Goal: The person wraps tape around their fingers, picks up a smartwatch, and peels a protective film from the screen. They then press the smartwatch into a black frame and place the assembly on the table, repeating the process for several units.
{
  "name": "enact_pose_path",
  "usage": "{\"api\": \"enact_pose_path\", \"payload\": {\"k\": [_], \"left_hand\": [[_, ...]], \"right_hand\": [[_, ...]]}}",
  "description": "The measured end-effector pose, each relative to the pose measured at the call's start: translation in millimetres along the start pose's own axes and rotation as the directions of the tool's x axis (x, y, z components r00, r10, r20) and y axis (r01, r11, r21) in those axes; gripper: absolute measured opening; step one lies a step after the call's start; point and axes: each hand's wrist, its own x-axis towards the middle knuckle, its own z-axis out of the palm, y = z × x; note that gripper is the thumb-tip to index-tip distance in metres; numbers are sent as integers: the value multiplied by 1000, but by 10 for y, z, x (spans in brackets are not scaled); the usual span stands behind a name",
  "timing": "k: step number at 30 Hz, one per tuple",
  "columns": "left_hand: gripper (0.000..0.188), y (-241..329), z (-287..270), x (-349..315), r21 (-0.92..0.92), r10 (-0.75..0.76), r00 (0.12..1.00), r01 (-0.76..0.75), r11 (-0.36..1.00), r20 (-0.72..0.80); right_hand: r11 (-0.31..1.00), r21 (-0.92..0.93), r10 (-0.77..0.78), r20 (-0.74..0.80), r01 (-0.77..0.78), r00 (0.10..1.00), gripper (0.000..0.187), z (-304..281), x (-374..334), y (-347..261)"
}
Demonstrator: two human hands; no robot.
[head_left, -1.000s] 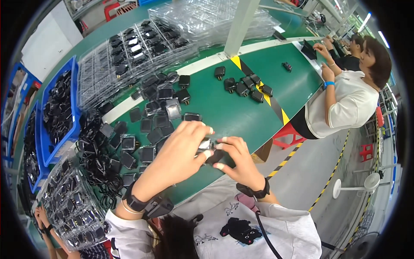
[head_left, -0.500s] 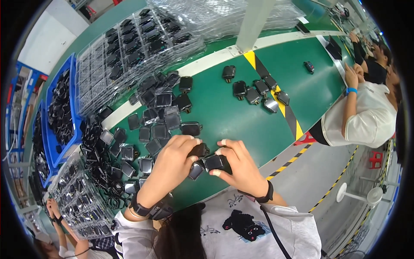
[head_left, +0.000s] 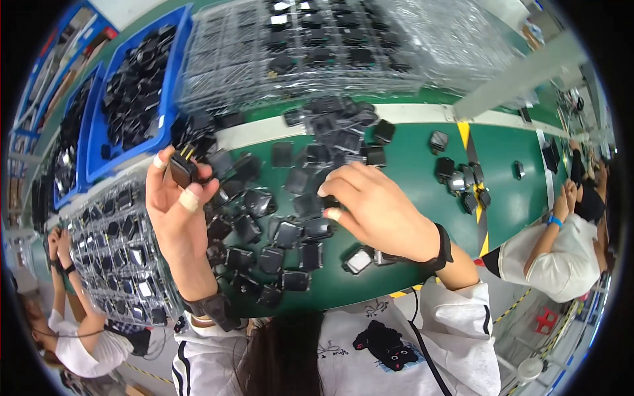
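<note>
My left hand (head_left: 177,221) is raised beside the blue bin. Its taped thumb and fingers close on a small black square device (head_left: 183,169) with gold-coloured prongs at one end. Over the middle of the green table (head_left: 360,287), my right hand (head_left: 386,211) bends its thumb and fingers together around a dark piece (head_left: 328,202), mostly hidden by the fingers. Under and between both hands lie many loose black square devices (head_left: 271,259), some in clear film. A white-faced one (head_left: 358,261) lies below my right hand.
Blue bins of black parts (head_left: 168,99) stand at the left. Clear plastic trays (head_left: 224,79) are stacked at the back, beside a grey post (head_left: 522,76). A small group of devices (head_left: 456,181) sits by striped tape. Co-workers (head_left: 561,264) are at both sides.
My view has turned left. My left hand has moved left and up from the table with a black device. My right hand has shifted toward the loose devices.
</note>
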Motion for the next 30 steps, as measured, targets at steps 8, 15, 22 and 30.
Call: {"api": "enact_pose_path", "payload": {"k": [8, 15, 22, 30], "left_hand": [[49, 192, -281, 7, 71, 86, 962, -70, 995, -259], [45, 136, -395, 20, -13, 29, 952, -34, 999, -304], [49, 32, -227, 13, 49, -163, 978, 170, 984, -128], [51, -128, -76, -167, -240, -442, 795, 564, 790, 416]], "right_hand": [[982, 54, -189, 216, 182, 958, 23, 475, 725, -159], [982, -4, -174, 393, 191, 903, 41, 598, 943, -225], [987, 109, -150, 321, 121, 935, 56, 508, 799, -131], [970, 130, -210, 5, 207, 978, 51, 13, 768, -361]]}}
